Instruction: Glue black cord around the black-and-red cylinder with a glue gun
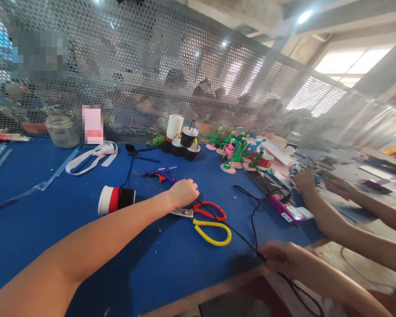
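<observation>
A: Background?
B: Blue desk (36, 229), wooden front edge. Perforated metal screen (125, 57) along the far edge.
A: Light?
B: Bright windows (353, 61) upper right, ceiling lamp (304, 16).

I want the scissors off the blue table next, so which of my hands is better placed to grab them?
Probably the left hand: it rests closed right beside the red-and-yellow-handled scissors. The right hand is farther off, pinching the thin black cord.

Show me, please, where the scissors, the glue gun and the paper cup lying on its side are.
Scissors (207, 220): head view, on the crossing of the red and yellow handles.
Glue gun (163, 175): head view, on its blue body.
Paper cup (116, 200): head view, on its red band.
</observation>
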Available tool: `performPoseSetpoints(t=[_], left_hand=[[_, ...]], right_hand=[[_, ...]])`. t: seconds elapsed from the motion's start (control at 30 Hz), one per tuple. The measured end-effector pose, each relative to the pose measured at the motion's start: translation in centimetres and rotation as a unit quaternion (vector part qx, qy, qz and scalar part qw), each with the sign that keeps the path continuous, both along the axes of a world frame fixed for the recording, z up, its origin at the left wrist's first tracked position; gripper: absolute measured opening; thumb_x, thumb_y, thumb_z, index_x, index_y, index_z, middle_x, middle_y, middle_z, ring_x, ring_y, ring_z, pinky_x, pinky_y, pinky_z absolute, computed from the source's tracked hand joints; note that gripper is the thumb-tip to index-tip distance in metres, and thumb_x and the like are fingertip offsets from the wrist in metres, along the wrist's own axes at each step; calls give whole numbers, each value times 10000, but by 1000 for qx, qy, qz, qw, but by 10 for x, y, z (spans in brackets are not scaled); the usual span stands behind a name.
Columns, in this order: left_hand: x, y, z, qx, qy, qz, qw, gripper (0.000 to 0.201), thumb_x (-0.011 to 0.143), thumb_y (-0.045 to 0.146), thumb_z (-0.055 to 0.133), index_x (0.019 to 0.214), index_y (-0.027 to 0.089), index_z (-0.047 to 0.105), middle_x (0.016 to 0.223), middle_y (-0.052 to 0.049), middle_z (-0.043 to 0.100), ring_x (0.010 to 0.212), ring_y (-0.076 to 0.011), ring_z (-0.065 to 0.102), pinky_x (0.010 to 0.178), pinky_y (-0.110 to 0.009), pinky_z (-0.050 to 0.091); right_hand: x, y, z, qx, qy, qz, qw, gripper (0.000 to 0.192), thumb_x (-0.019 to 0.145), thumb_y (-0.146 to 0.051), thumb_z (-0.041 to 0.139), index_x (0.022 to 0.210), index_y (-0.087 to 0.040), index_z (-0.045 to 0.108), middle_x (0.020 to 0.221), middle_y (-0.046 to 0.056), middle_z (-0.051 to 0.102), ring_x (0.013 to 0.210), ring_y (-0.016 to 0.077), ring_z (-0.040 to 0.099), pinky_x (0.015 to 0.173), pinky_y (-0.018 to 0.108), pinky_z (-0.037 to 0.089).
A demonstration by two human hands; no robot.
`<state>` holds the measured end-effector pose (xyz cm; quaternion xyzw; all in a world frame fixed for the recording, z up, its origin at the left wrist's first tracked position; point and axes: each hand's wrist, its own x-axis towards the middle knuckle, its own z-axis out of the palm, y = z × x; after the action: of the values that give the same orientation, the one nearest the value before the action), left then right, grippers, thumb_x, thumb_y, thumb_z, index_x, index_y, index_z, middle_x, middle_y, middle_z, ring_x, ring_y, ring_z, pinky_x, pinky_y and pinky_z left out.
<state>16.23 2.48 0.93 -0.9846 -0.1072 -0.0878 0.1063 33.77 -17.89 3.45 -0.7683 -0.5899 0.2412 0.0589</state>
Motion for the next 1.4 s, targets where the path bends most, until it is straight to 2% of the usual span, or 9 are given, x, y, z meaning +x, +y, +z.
performPoseSetpoints(t=[0.23, 0.4, 0.63, 0.73, 0.83, 0.93, 1.1, 1.17, 1.4], left_hand=[[-1, -4, -2, -12, 15, 12, 1000, 160, 726, 69, 463, 703, 88, 620, 685, -124, 597, 738, -209, 535, 562, -282, 406], [-5, -17, 1, -16, 18, 33, 999, 153, 725, 66, 460, 758, 91, 607, 736, -123, 597, 735, -198, 547, 595, -280, 416], [-89, -37, 68, -33, -48, 213, 975, 192, 767, 242, 434, 815, 143, 592, 765, -87, 603, 736, -214, 543, 584, -284, 382], [-146, -24, 90, -64, -78, 412, 906, 362, 750, 434, 395, 655, 151, 598, 587, -65, 567, 617, -217, 538, 538, -278, 336], [-186, -11, 80, -148, -75, 493, 854, 445, 710, 512, 388, 527, 145, 561, 485, -50, 503, 551, -201, 510, 526, -268, 297], [-198, -7, 51, -347, -123, 472, 801, 486, 693, 557, 362, 499, 143, 526, 473, -25, 495, 491, -153, 457, 504, -253, 277], [-186, -18, 22, -671, -304, 358, 574, 436, 644, 544, 468, 659, 115, 546, 577, -9, 551, 508, -107, 453, 504, -220, 307], [-181, -23, 20, -732, -307, 310, 523, 396, 632, 499, 524, 688, 109, 556, 587, -7, 557, 514, -99, 460, 516, -215, 321], [-178, -38, 12, -738, -285, 236, 565, 311, 617, 402, 588, 707, 107, 552, 565, 32, 495, 497, -60, 386, 490, -186, 271]], right_hand=[[6, 5, -6, 44, -127, 23, 991, 166, 664, -214, 387, 512, -206, 455, 559, 40, 568, 532, 170, 532, 517, 268, 395], [-27, 61, 18, 149, -117, 85, 978, 215, 762, -284, 368, 773, -199, 565, 795, 55, 623, 717, 175, 573, 635, 259, 397], [-118, 153, 25, 261, 5, 135, 956, 200, 769, -239, 424, 857, -144, 576, 829, 64, 635, 768, 160, 568, 675, 248, 397], [-153, 160, 11, 218, 117, 184, 951, 335, 726, -315, 495, 984, -105, 534, 926, 96, 610, 785, 160, 570, 673, 253, 425], [-178, 158, -4, 186, 164, 223, 943, 587, 662, -360, 562, 1141, -51, 420, 1118, 172, 499, 956, 216, 510, 772, 309, 411], [-192, 161, -14, 171, 181, 245, 937, 672, 645, -361, 577, 1193, -41, 356, 1189, 197, 430, 1061, 251, 432, 862, 369, 354], [-195, 159, -18, 200, 201, 260, 923, 530, 642, -263, 594, 1120, -92, 441, 1081, 142, 520, 991, 225, 477, 812, 368, 393], [-191, 154, -15, 221, 201, 271, 915, 512, 630, -252, 606, 1100, -115, 455, 1060, 122, 520, 980, 216, 475, 808, 364, 394], [-180, 146, -10, 183, 271, 297, 897, 375, 740, -330, 496, 1056, -129, 486, 1057, 103, 518, 963, 166, 484, 837, 318, 380]])
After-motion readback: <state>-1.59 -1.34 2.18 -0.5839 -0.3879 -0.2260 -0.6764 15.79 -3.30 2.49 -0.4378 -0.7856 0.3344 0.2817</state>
